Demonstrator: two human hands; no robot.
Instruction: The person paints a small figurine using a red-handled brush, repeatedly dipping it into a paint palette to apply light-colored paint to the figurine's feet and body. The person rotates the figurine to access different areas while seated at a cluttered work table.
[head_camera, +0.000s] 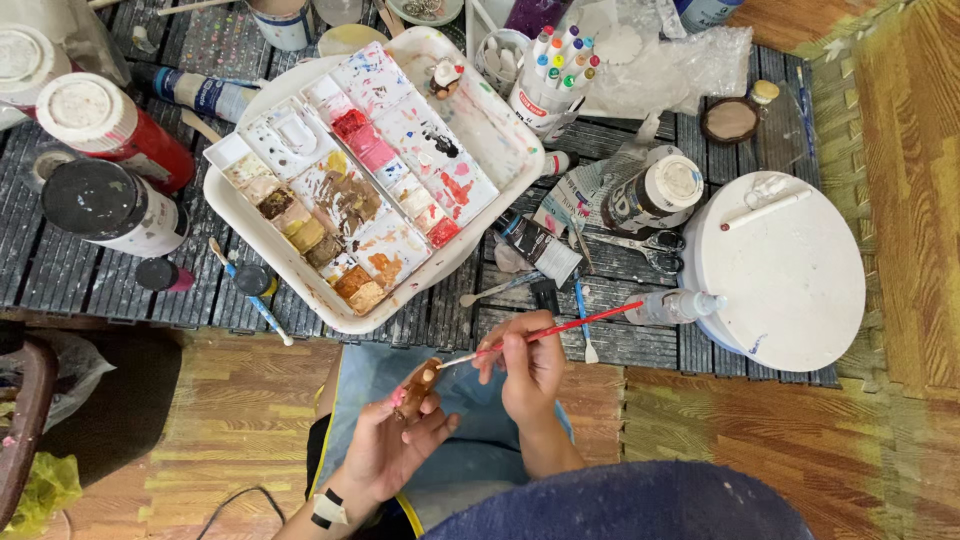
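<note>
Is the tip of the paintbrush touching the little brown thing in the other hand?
Touching. The head view shows the paintbrush tip resting on the little brown thing held by the left hand; no gap shows.

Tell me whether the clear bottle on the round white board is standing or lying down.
Lying down. The clear bottle rests on its side across the left edge of the round white board, its cap pointing right.
</note>
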